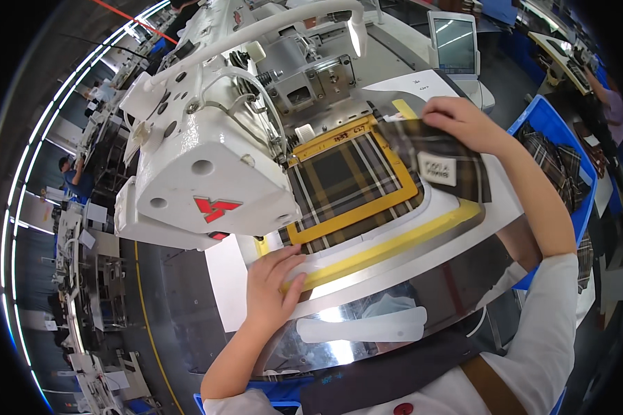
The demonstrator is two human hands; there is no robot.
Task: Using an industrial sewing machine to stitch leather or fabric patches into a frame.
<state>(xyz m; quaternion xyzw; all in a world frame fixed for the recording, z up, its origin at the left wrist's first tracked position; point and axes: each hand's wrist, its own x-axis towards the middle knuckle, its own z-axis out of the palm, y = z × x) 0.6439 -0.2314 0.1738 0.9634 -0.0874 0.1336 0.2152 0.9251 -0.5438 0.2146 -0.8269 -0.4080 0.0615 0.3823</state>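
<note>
A white industrial sewing machine (173,152) stands at upper left. Beside its needle area, a yellow rectangular frame (346,217) lies over dark plaid fabric (339,176) on a white template edged with yellow tape (401,242). My right hand (467,128) pinches the top of a separate plaid piece (474,180) with a white label patch (436,168), raised at the frame's right. My left hand (273,283) rests at the template's front left, fingertips near the frame's lower corner, fingers apart.
A screen (455,45) stands behind, right. A blue crate (581,166) of plaid pieces sits at right. White cut shapes (360,328) lie on the shiny front table (208,304). Workstations line an aisle at left; co-workers (76,176) sit at left and upper right.
</note>
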